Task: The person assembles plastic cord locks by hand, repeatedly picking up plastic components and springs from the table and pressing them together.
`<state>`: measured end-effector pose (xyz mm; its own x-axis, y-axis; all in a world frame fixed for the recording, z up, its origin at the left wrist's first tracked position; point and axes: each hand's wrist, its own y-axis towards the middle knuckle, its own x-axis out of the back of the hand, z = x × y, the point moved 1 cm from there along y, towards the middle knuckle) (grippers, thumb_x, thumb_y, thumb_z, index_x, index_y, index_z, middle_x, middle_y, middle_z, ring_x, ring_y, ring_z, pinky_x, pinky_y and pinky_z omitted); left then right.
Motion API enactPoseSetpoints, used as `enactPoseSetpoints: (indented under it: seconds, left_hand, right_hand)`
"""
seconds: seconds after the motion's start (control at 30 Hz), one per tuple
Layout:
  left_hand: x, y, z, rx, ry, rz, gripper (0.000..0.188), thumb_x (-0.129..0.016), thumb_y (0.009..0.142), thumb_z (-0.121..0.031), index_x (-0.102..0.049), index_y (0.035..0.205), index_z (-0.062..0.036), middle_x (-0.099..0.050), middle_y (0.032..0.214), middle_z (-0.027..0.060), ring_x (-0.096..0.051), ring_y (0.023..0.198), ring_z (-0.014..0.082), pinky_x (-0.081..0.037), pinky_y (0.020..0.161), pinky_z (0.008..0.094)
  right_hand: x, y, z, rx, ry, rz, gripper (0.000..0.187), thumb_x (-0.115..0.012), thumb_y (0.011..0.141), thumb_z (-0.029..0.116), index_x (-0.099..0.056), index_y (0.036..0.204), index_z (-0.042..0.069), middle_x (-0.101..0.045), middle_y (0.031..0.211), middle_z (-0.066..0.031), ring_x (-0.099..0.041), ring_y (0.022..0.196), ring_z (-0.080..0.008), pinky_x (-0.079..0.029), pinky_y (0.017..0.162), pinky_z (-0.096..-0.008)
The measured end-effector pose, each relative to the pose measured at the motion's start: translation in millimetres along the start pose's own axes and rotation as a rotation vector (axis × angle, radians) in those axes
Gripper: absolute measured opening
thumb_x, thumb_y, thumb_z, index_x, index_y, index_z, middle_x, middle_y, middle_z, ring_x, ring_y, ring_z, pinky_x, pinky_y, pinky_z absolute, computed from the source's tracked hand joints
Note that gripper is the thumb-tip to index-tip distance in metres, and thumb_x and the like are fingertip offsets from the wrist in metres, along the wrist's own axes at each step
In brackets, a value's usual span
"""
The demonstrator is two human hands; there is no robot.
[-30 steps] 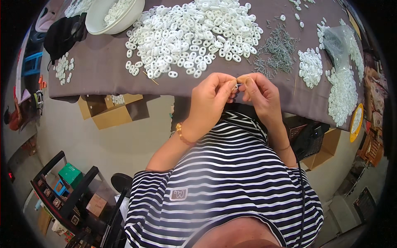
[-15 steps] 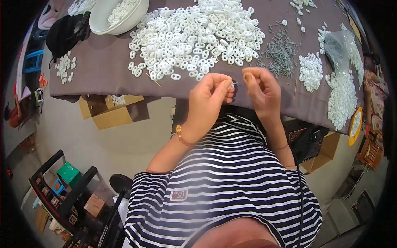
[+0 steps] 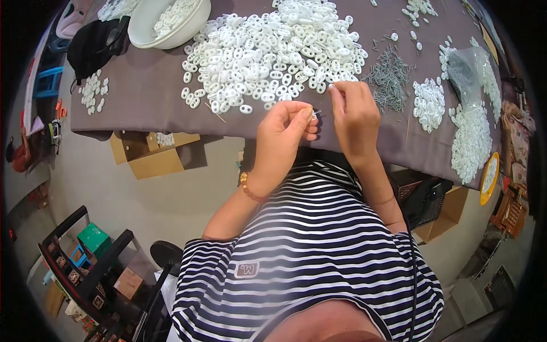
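My left hand [image 3: 286, 125] is closed in a pinch just over the table's near edge. Between its thumb and fingers is a small white plastic piece [image 3: 313, 115], mostly covered, with a thin grey screw [image 3: 318, 112] sticking out on the right. My right hand [image 3: 357, 117] reaches to the near right edge of a big pile of white oval two-holed plastic pieces [image 3: 256, 57]. Its thumb and forefinger come together on a white oval piece [image 3: 331, 86] there, partly hidden by the fingertips. Just right of that hand lies a heap of grey screws [image 3: 390, 77].
A brown cloth [image 3: 154, 85] covers the table. On it are a white bowl [image 3: 196, 28] of pieces, a black cap [image 3: 91, 54], a small pile [image 3: 428, 105], a clear plastic bag [image 3: 464, 71] and thin wooden sticks [image 3: 217, 114]. An open cardboard box [image 3: 154, 162] stands below.
My right hand has moved away from the left hand, forward to the pile's edge, and its fingers now point left. My left hand still grips its piece, slightly further left.
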<state>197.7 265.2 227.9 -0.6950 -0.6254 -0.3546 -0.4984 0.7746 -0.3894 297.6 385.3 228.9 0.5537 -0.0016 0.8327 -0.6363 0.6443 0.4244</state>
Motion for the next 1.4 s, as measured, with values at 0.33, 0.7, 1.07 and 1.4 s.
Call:
enactPoseSetpoints:
  seconds: [0.33,0.7,1.07,1.4]
  left_hand:
    - [-0.1,2.9,-2.6,-0.004,-0.060,0.012,0.020,-0.059,0.098,-0.015,-0.057,0.106,0.0032,-0.065,0.092,0.0098,-0.064,0.079,0.0139,-0.056,0.070,0.0272]
    - [-1.9,2.2,-5.5,0.015,-0.059,0.037,0.019,-0.059,0.098,-0.014,-0.057,0.105,0.0034,-0.065,0.091,0.0101,-0.063,0.077,0.0137,-0.056,0.070,0.0273]
    - [-9.9,-2.2,-8.4,0.010,-0.008,0.043,0.017,-0.063,0.095,-0.013,-0.061,0.104,0.0004,-0.068,0.087,0.0086,-0.065,0.075,0.0128,-0.055,0.068,0.0262]
    - [-12.3,-4.1,-9.4,0.010,0.062,0.009,0.016,-0.064,0.095,-0.014,-0.061,0.102,0.0000,-0.068,0.087,0.0072,-0.064,0.073,0.0108,-0.055,0.066,0.0247]
  right_hand:
    - [27.7,-2.3,-8.4,-0.930,1.474,0.391,0.020,-0.059,0.097,0.014,-0.065,0.107,-0.003,-0.068,0.092,-0.0102,-0.065,0.070,-0.0108,-0.055,0.061,-0.0220]
    - [38.5,-10.3,-11.0,-0.889,1.351,0.524,0.021,-0.059,0.097,0.012,-0.064,0.109,-0.003,-0.067,0.090,-0.0094,-0.063,0.065,-0.0092,-0.050,0.054,-0.0206]
    - [35.3,-14.6,-11.7,-0.821,1.421,0.459,0.021,-0.063,0.094,0.012,-0.064,0.110,-0.002,-0.067,0.086,-0.0044,-0.062,0.067,-0.0077,-0.049,0.057,-0.0202]
    - [29.5,-19.2,-4.4,-0.738,1.334,0.352,0.019,-0.064,0.093,0.009,-0.064,0.108,-0.002,-0.066,0.080,-0.0035,-0.062,0.066,-0.0076,-0.048,0.056,-0.0192]
